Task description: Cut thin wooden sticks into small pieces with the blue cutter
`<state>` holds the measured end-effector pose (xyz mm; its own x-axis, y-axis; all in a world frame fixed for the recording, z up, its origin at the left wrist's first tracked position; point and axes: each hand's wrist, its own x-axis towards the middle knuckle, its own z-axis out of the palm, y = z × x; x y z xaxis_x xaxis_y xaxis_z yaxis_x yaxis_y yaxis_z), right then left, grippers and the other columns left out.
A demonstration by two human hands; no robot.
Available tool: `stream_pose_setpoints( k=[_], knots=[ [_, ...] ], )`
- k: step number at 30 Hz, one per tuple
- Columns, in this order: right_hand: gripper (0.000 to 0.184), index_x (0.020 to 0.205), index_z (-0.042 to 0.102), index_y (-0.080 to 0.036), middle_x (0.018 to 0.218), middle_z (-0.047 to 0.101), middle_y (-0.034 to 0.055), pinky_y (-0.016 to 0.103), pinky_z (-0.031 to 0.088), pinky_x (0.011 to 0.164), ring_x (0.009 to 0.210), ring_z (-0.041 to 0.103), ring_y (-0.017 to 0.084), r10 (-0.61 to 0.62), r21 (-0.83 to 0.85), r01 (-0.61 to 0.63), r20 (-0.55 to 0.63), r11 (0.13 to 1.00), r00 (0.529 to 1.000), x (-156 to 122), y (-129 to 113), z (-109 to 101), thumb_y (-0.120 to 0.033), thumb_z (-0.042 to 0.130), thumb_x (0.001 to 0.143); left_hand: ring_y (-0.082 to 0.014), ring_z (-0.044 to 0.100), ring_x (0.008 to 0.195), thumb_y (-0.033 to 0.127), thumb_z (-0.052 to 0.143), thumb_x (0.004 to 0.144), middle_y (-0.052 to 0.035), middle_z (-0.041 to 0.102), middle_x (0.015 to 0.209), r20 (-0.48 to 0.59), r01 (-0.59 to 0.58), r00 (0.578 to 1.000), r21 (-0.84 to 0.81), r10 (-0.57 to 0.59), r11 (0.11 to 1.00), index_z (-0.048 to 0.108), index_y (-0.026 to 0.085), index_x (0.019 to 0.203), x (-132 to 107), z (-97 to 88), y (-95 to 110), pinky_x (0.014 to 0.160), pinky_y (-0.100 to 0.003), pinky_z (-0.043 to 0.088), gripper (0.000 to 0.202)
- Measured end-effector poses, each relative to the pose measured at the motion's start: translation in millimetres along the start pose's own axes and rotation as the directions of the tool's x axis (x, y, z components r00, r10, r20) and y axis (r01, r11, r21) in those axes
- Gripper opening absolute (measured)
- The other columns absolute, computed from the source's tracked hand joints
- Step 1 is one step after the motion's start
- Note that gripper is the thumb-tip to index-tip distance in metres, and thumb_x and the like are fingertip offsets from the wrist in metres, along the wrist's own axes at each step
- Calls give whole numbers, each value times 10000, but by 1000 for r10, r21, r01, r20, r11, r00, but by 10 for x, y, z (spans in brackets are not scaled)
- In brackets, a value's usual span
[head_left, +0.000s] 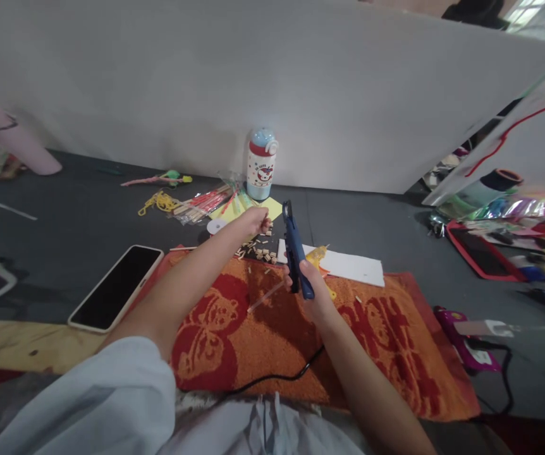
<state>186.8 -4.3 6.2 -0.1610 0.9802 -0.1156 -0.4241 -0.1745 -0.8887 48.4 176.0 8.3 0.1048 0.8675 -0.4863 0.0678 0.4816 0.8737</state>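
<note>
My left hand (256, 221) reaches over a scatter of small wooden pieces (263, 254), its fingers curled closed; whatever they pinch is too small to make out. My right hand (311, 285) is wrapped round the handle of a dark blue and black hand tool (294, 249) with a metallic upper end, held upright. The kind of tool is not clear. Just beyond that hand, partly covered by it, lies a yellow glue gun (317, 255) by a white board (355, 265). A clear stick (265, 298) rests on the orange towel (272, 354).
A cartoon-printed bottle (260, 165) stands at the back before a white panel (182, 82). Wrapped sticks (206, 203) and yellow cord (159, 203) lie left of it. A phone (117, 287) is at left, a purple device (466, 341) at right. A black cable (277, 377) crosses the towel.
</note>
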Motion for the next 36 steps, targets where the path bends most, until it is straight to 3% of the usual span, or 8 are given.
stream_pose_setpoints(
  k=[2,7,11,16,20,24,31,36],
  knots=[
    [455,1003,552,-188,754,526,-5,233,378,480,552,426,104,-5,-1,5,5,1000,1000,-7,-12,5,-547,603,729,-189,589,992,355,534,879,-91,575,1163,-56,-14,998,21,15,1000,531,151,1181,91,-13,40,834,-402,520,364],
    [452,996,552,-188,756,532,-2,236,388,487,558,435,106,-14,0,14,5,1000,1000,-21,-24,14,-550,603,730,-66,491,484,147,477,851,10,552,662,-129,-88,986,134,106,987,432,179,1151,101,-95,-21,548,-206,431,306],
    [446,975,548,-191,729,520,-14,234,380,473,548,440,104,-15,1,15,13,1000,1000,-10,-15,8,-554,612,723,-84,469,451,100,487,767,16,541,632,-134,-164,969,280,208,946,474,163,1059,-105,-142,-132,507,-219,395,299],
    [416,932,554,-200,714,523,-18,245,379,474,536,447,106,-28,-27,28,-2,999,1000,-5,-24,3,-551,611,717,-117,485,484,142,541,705,0,600,612,-10,-258,954,478,299,840,609,185,823,-604,-267,-260,532,-236,367,143],
    [426,967,551,-202,727,524,-16,246,383,478,545,445,107,-17,-37,16,-27,999,1000,-14,-30,3,-547,603,724,-166,565,624,201,464,764,-32,671,704,146,-368,891,786,429,497,654,193,807,-1032,-405,-437,597,-256,386,195],
    [414,946,551,-201,728,523,-13,248,381,477,545,436,109,-17,-53,15,-26,998,1000,-17,-21,5,-547,601,725,-203,620,770,200,399,795,-70,705,868,219,-379,868,872,446,311,661,190,845,-1328,-557,-598,665,-280,412,267],
    [346,785,564,-199,682,493,-13,243,356,488,552,422,107,-36,-95,38,28,995,999,-26,8,10,-543,587,757,-283,656,803,269,312,893,-145,693,910,7,-22,891,999,455,28,615,176,1030,-1447,-792,-611,635,-327,418,346],
    [354,888,587,-206,712,518,-9,247,345,482,549,425,111,-23,-97,25,24,995,999,-37,28,-9,-536,595,761,-319,665,797,260,292,901,-191,676,935,17,25,904,995,426,-93,600,152,1068,-1329,-825,-622,633,-358,442,366]
  ],
)
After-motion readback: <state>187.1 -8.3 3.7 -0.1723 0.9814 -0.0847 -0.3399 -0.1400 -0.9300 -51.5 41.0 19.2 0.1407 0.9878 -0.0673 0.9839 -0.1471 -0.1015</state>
